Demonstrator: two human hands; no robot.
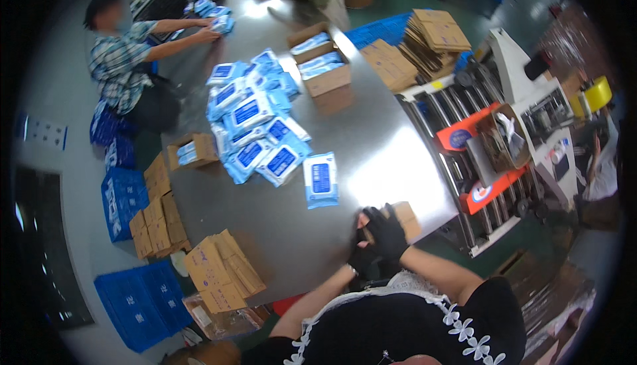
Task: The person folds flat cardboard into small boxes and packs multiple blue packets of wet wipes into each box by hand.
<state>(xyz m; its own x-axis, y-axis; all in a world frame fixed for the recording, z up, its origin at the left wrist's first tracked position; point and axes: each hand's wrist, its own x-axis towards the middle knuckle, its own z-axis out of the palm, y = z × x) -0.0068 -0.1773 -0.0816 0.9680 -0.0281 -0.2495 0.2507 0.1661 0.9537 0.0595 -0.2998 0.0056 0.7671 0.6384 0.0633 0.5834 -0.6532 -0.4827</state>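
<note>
At the near right edge of the metal table, my two hands in black gloves with bare fingertips are close together on a small brown cardboard box (406, 219). My right hand (388, 234) lies over its near side, fingers bent around the cardboard. Just left of it, my left hand (361, 251) grips the box's left side, its fingers partly covered and slightly blurred. How far the box is folded cannot be made out. A single blue-and-white pack of wipes (321, 181) lies flat beyond my hands, beside a heap of similar packs (251, 112).
An open carton (332, 86) holding packs stands on the far right of the table (371, 133); a smaller one (192, 151) sits left. Folded cartons (219, 269) lie near left. A roller machine (484, 146) flanks the right. Across the table, a person (126, 53) handles packs.
</note>
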